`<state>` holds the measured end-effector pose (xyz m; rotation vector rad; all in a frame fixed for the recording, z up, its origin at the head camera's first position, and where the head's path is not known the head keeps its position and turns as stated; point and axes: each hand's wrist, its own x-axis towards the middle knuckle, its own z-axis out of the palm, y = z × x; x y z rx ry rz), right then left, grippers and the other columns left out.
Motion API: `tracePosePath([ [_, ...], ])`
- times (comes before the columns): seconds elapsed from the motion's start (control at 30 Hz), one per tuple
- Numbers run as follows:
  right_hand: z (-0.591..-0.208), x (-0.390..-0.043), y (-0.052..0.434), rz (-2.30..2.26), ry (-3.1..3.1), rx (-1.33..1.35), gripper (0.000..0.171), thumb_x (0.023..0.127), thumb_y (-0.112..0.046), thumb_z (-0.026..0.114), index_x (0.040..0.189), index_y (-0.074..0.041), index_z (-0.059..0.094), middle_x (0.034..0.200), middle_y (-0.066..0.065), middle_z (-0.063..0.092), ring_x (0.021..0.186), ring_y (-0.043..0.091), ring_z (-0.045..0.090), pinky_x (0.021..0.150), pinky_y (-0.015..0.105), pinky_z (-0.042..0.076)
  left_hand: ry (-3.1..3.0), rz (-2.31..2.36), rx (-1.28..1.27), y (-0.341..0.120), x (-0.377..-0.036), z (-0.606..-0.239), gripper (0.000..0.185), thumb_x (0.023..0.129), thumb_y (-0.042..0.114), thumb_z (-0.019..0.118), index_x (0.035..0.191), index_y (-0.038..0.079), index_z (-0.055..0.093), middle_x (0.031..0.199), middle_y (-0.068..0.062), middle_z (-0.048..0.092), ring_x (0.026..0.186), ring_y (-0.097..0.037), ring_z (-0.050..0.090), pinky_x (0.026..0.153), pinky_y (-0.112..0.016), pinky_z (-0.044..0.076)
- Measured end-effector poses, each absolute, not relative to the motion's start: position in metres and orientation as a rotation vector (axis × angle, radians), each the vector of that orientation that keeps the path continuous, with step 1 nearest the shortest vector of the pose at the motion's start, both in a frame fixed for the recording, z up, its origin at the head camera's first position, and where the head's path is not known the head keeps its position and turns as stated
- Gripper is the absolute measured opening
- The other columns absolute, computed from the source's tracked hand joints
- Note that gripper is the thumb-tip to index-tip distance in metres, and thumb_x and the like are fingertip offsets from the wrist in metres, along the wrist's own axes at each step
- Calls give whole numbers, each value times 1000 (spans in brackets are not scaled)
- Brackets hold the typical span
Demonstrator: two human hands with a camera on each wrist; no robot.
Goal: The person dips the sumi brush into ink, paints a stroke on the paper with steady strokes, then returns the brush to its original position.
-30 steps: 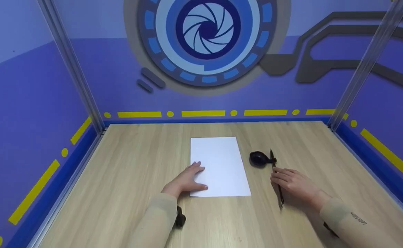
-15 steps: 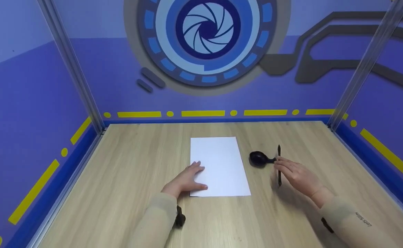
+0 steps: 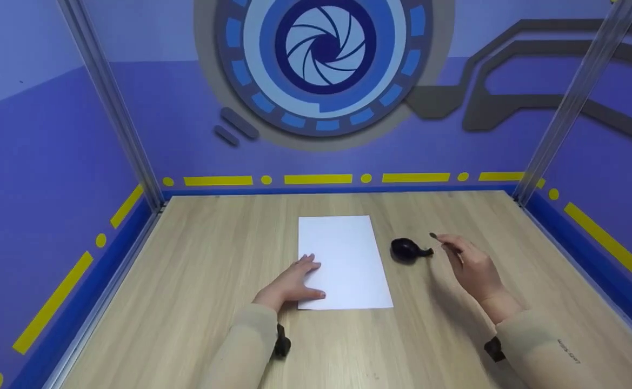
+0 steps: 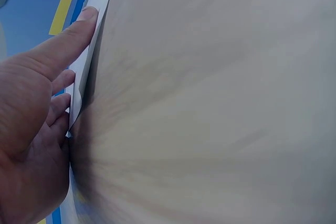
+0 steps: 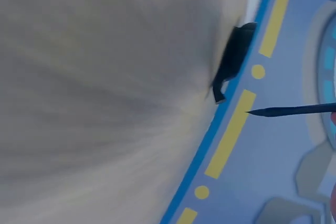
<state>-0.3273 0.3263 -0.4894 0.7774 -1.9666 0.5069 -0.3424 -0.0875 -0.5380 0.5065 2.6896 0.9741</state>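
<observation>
The pen (image 3: 445, 244) had been lifted off the table (image 3: 213, 281) and was pinched in the right hand (image 3: 472, 267), just right of the black inkpot (image 3: 408, 250); the paper (image 3: 343, 259) was kept pressed flat by the left hand (image 3: 294, 281), fingers straight

a light wooden table (image 3: 197, 281) fills the floor of a small booth. purple walls (image 3: 40, 162) close it in on three sides, with a blue strip and a yellow band of dashes and dots (image 3: 318, 178) (running just above the tabletop). the back wall carries a big round blue shutter emblem (image 3: 324, 48) and grey lines (image 3: 516, 102). two metal posts (image 3: 113, 102) rise from the far corners.
</observation>
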Motion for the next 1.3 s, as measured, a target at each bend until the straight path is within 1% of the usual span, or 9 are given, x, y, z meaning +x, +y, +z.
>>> tracePosePath([
  [0.1,-484,-326,325,588,-1992,636,35,82,13,75,113,-2,73,101,12,76,86,25,73,89,-3,44,2690,972,502,-88,-342,-538,82,86,36,83,155,10,46,172,-8,24,162,-30,16,132,-51,18],
  [0.3,-474,-328,320,799,-1983,433,21,89,7,73,108,1,74,97,17,78,93,-15,64,86,-5,43,2673,1005,480,-88,-340,-537,82,87,37,83,155,12,46,173,-7,23,162,-29,14,132,-51,17],
  [0.37,-470,-329,318,927,-1973,377,16,92,4,72,108,4,73,98,19,78,94,-21,61,83,-3,47,2671,1006,479,-88,-340,-537,82,87,37,83,155,12,46,173,-7,23,162,-29,14,132,-51,17],
  [0.43,-468,-329,317,1074,-1972,306,15,95,-1,70,109,6,71,99,16,79,91,-20,65,79,-1,50,2673,1003,484,-88,-340,-537,82,87,37,83,155,11,46,173,-7,23,162,-29,15,132,-51,17],
  [0.6,-461,-328,316,1411,-1976,105,23,100,-14,67,114,5,69,96,-14,77,84,-9,72,75,8,57,2677,1001,503,-88,-341,-538,82,87,37,83,154,10,46,172,-9,24,162,-30,15,132,-52,18],
  [0.67,-459,-329,317,1505,-1968,51,25,101,-17,66,115,3,68,93,-20,75,83,-6,74,75,10,59,2682,1000,521,-89,-342,-539,81,87,36,83,154,9,47,172,-10,25,162,-31,16,132,-52,19],
  [0.93,-457,-336,324,1741,-1906,-104,15,99,-18,69,110,-9,70,91,-16,79,79,0,77,72,14,61,2688,995,558,-89,-344,-540,82,86,35,84,153,6,47,171,-12,27,161,-33,17,131,-52,20],
  [1.17,-462,-343,327,1849,-1843,-201,13,99,-18,69,108,-9,69,93,-8,80,79,4,78,71,15,61,2692,992,548,-89,-344,-541,81,86,36,84,153,7,47,171,-12,26,161,-32,17,132,-50,20],
  [1.3,-471,-349,327,1859,-1807,-253,15,99,-19,68,107,-6,68,88,-9,79,75,4,77,67,15,61,2692,994,540,-90,-344,-542,81,86,36,84,153,7,47,171,-11,26,162,-32,17,132,-50,19],
])
